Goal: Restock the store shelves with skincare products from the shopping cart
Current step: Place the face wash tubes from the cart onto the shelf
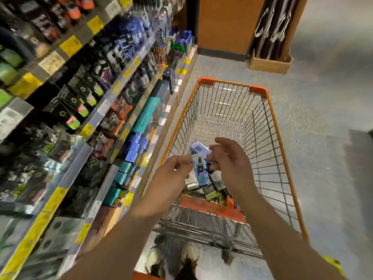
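Now, on our left we've got the store shelves (84,110), running away from us, packed with blurred boxes in black, green, teal and blue, and yellow price tags (71,45) along each edge. Just beside the lowest shelf stands the shopping cart (268,126), orange-rimmed wire, its left side close against the shelf base. Over the near end of the cart, our left hand (171,174) pinches a blue skincare box (198,166) with fingers curled onto its edge. The right hand (230,162) sits on the other side of that box, fingers loosely spread and bent; we cannot tell whether its tips actually touch the packaging. Beneath the hands, more skincare products (212,186) lie heaped at the cart's near end, some dark, one yellowish, while the far end shows bare wire. Below, our shoes (189,253) stand behind the cart. Further right and ahead, a cardboard box (270,63) holds tall dark rolls, next to a brown panel (226,23). The floor (323,110) is grey, speckled and a little glossy.
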`<state>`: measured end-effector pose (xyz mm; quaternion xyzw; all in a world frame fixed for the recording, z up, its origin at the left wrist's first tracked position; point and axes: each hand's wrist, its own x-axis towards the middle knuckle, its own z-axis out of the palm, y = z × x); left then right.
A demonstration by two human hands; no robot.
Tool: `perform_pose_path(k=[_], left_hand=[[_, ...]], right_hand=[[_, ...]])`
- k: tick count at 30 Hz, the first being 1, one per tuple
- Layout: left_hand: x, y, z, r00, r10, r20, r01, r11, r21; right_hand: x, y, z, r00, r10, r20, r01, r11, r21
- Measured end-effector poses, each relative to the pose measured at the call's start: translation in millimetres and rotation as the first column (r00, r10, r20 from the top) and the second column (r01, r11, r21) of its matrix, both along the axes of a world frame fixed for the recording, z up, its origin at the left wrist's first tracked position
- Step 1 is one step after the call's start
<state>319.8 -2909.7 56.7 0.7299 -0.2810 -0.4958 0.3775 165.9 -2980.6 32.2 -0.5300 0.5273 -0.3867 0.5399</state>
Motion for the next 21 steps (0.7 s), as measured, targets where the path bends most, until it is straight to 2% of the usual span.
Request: perform_pose_path(k=[6,13,18,21], left_hand=[[-4.1,-32.6,-48.7,0.999,0.029,-0.02,-0.026,0.993,0.119],[-14.8,-55.5,-115.7,0.997,-0.062,0.051,0.042,0.945,0.323],[-24.2,-61.6,-147.6,0.996,-0.057,0.062,0.024,0.897,0.441],[-24.9,-70.5,-165.8,0.994,-0.084,0.068,0.039,0.87,0.491]], right_hand=[[-4.2,-22.8,-73.9,0.99,0.082,-0.111,-0.073,0.994,0.079],[-6.3,-43.4,-172.7,0.935,0.184,-0.303,-0.119,0.968,0.221],[-10.8,-48.3,-239.0,0.823,0.423,-0.378,-0.244,0.866,0.436],[-8.6,-52.7,-263.5,0.773,0.494,-0.397,-0.276,0.826,0.491]])
